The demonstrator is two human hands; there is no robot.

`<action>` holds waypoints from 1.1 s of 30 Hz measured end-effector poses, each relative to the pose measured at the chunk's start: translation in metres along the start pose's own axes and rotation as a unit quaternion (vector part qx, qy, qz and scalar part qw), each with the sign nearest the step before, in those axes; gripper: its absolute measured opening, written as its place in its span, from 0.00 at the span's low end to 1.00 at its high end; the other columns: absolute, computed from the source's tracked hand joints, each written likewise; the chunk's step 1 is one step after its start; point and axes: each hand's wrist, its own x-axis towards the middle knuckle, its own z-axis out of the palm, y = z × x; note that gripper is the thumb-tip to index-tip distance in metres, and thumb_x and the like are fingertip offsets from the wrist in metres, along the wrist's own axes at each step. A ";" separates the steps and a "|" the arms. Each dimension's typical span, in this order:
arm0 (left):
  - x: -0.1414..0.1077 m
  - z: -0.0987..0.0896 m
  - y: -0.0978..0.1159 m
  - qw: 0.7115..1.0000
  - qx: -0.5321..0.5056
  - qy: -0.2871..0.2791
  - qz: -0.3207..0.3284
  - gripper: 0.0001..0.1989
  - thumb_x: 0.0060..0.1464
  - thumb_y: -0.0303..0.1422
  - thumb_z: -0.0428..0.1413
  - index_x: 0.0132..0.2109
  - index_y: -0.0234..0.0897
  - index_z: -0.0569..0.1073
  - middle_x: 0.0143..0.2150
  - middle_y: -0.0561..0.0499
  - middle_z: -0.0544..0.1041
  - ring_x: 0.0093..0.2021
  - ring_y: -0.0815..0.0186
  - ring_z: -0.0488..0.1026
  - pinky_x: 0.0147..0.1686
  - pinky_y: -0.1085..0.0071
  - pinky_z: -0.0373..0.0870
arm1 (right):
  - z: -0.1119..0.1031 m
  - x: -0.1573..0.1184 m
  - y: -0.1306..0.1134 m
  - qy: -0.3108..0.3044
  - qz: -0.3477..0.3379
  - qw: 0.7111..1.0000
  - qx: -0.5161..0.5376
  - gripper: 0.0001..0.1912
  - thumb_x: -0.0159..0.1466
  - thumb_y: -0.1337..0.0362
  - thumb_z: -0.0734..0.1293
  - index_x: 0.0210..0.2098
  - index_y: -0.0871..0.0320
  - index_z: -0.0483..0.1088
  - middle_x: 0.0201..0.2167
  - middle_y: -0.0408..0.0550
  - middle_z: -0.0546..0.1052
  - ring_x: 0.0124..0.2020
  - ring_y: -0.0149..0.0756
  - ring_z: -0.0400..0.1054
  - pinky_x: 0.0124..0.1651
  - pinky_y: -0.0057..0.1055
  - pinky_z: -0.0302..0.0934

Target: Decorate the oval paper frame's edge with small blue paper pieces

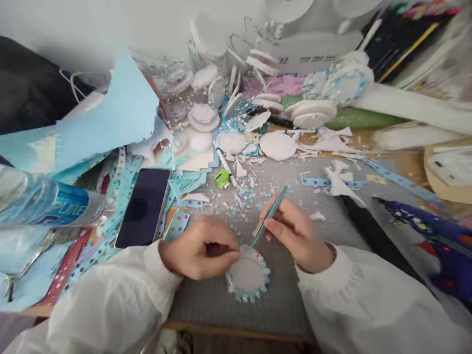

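A round white disc (248, 275) edged with small blue and white pieces lies on the grey mat (206, 307) near its front edge. My left hand (204, 248) is at the disc's upper left rim, thumb and forefinger pinched together; whatever is between the fingertips is too small to make out. Teal tweezers (271, 215) are held in my right hand (295, 231), their tip pointing down at the disc's top rim. Small blue and white pieces (236, 209) are scattered on the mat beyond my hands.
A phone (143, 207), a plastic bottle (47, 201) and scissors (27, 268) are at the left. White discs (278, 146) and paper scraps lie behind the mat. A blue glue gun (435, 241) and a black tool (376, 236) are at the right.
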 end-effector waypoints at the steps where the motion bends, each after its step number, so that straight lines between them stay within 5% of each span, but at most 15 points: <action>1: 0.000 -0.001 0.000 1.000 -0.002 0.004 -0.008 0.08 0.55 0.26 0.54 0.28 0.31 0.74 0.20 0.51 0.69 0.21 0.72 0.60 0.23 0.73 0.57 | 0.000 0.000 0.000 0.000 -0.002 1.000 -0.003 0.17 0.65 0.49 0.64 0.34 0.57 0.64 0.26 0.45 0.73 0.24 0.29 0.67 0.26 0.26 0.64; 33: 0.000 -0.001 -0.001 1.000 0.000 0.027 -0.013 0.08 0.55 0.26 0.54 0.29 0.33 0.74 0.21 0.50 0.72 0.20 0.71 0.63 0.21 0.75 0.58 | 0.000 0.001 0.003 0.007 -0.011 1.000 0.015 0.16 0.64 0.49 0.66 0.36 0.55 0.64 0.28 0.46 0.74 0.25 0.30 0.66 0.26 0.27 0.62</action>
